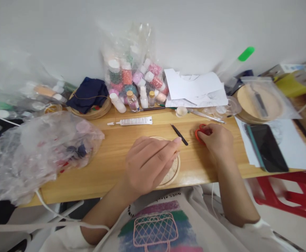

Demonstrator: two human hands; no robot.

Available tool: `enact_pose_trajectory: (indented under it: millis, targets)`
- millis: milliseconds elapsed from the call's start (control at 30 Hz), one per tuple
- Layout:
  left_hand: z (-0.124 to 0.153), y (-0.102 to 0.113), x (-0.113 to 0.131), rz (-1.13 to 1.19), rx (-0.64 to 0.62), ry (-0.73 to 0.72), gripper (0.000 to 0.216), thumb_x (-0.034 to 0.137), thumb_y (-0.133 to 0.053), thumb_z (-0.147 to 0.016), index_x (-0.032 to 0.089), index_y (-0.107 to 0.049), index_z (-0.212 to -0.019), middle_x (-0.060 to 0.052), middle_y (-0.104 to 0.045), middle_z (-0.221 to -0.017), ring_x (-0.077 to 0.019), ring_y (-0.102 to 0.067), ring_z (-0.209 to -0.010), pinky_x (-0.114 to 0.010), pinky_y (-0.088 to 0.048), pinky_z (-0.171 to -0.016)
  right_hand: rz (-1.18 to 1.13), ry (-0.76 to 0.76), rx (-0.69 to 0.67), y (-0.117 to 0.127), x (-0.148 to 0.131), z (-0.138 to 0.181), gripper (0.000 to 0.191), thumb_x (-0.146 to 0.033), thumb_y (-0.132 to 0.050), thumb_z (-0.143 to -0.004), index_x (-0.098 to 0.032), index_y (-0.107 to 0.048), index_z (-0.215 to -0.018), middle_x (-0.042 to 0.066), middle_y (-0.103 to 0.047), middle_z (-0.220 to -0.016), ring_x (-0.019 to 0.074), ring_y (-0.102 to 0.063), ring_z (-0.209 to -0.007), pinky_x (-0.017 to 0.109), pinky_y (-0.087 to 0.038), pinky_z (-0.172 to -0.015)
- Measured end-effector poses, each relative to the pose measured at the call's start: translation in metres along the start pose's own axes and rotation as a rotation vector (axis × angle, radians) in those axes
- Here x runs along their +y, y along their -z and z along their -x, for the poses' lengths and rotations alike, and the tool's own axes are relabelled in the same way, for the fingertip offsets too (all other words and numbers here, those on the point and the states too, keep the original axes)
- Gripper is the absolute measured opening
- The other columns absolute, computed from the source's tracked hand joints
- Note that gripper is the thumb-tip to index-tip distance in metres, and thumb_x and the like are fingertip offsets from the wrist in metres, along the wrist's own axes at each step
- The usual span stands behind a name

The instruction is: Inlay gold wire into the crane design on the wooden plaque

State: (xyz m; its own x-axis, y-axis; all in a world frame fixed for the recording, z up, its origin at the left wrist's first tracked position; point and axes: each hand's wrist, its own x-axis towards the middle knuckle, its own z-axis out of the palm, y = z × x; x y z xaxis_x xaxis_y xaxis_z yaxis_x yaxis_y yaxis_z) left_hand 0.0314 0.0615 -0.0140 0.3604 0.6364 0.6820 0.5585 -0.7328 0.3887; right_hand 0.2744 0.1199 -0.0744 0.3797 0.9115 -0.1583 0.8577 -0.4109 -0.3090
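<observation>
Tabletop (110,161): pale wood, bare to the left of the left hand; a plastic bag (53,150) lies farther left on it. Judgement: that bare stretch could take loose tools, leaving room around both hands.

Left hand (147,162): fingers together, curved down, tips drawn toward the thumb. Whether they pinch anything small cannot be told; the palm side is hidden.

Right hand (219,140): curled, thumb and fingertips closed on an orange-red looped handle. Grip looks light.

Round wooden piece (172,175): beneath the left hand, partly covered, patterned face upward. Contact with the palm uncertain. Judgement: steady it by the rim, so the worked face is not pressed or smudged.

White tube (137,121): beyond the left hand, lying flat, nozzle pointing left.

Tweezers (179,134): between the hands, slanted, touched by neither. Judgement: well placed for either, but the right wrist should clear them.

Scissors (197,135): identified by the loops only; blades not visible. Located at the right hand's fingertips. Judgement: handle by the loops, points turned away from the left hand, with the grip settled before lifting.
</observation>
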Motion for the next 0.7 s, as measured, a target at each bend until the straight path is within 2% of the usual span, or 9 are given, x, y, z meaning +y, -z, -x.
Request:
enact_pose_trajectory:
  millis: [133,233,367,467,533,600,700]
  targets:
    - [0.001,-0.003,-0.001,0.023,0.025,0.007,0.020,0.012,-0.053,-0.100,0.017,-0.064,-0.116,-0.003,-0.078,-0.096,-0.0116,-0.071,-0.086,-0.025,-0.057,-0.080,-0.004,0.021,-0.010,0.001,0.001,-0.003,0.018,-0.032,-0.072,-0.074,-0.018,-0.073,-0.085,0.011,-0.074,-0.084,0.0262,-0.066,-0.078,0.034,-0.044,-0.068]
    - [0.007,-0.010,-0.014,0.032,0.039,0.052,0.019,0.013,-0.057,-0.098,0.018,-0.067,-0.112,-0.003,-0.079,-0.095,-0.0129,-0.073,-0.083,-0.026,-0.058,-0.078,-0.013,0.072,0.021,0.000,0.004,-0.003,0.018,-0.034,-0.072,-0.075,-0.019,-0.073,-0.085,0.009,-0.072,-0.079,0.0247,-0.064,-0.073,0.034,-0.043,-0.064]
    - [0.022,-0.024,-0.060,0.115,0.011,0.255,0.019,0.022,-0.055,-0.098,0.020,-0.074,-0.098,-0.003,-0.080,-0.089,-0.0156,-0.075,-0.082,-0.028,-0.060,-0.078,0.006,0.121,0.041,0.001,0.004,0.000,0.013,-0.031,-0.068,-0.077,-0.019,-0.072,-0.081,0.009,-0.072,-0.079,0.0234,-0.063,-0.069,0.032,-0.040,-0.060]
    - [0.029,-0.032,-0.099,0.110,-0.001,0.338,0.025,0.025,-0.058,-0.097,0.020,-0.074,-0.080,-0.001,-0.077,-0.074,-0.0147,-0.073,-0.068,-0.024,-0.057,-0.065,0.069,0.174,0.077,0.003,-0.011,0.007,0.014,-0.025,-0.060,-0.084,-0.017,-0.072,-0.082,0.013,-0.073,-0.088,0.0244,-0.064,-0.069,0.033,-0.038,-0.057]
    - [0.032,-0.036,-0.117,0.112,0.007,0.386,0.031,0.029,-0.057,-0.097,0.019,-0.072,-0.072,0.000,-0.074,-0.065,-0.0129,-0.067,-0.056,-0.023,-0.053,-0.057,0.153,0.340,0.055,0.002,-0.032,0.012,0.023,-0.021,-0.050,-0.093,-0.012,-0.072,-0.091,0.017,-0.074,-0.095,0.0261,-0.066,-0.071,0.034,-0.039,-0.057]
    - [0.035,-0.039,-0.125,0.112,0.033,0.428,0.034,0.032,-0.055,-0.098,0.019,-0.071,-0.071,0.000,-0.072,-0.062,-0.0118,-0.063,-0.050,-0.022,-0.051,-0.054,0.138,0.529,-0.028,-0.001,-0.060,0.014,0.024,-0.027,-0.053,-0.097,-0.014,-0.072,-0.096,0.014,-0.074,-0.099,0.0253,-0.069,-0.078,0.034,-0.045,-0.063]
    - [0.040,-0.040,-0.127,0.113,0.067,0.456,0.035,0.035,-0.054,-0.099,0.018,-0.072,-0.074,0.000,-0.072,-0.063,-0.0116,-0.062,-0.050,-0.023,-0.051,-0.056,0.129,0.797,-0.128,-0.012,-0.105,0.008,0.026,-0.034,-0.059,-0.098,-0.014,-0.071,-0.111,0.014,-0.072,-0.111,0.0266,-0.067,-0.104,0.035,-0.049,-0.085]
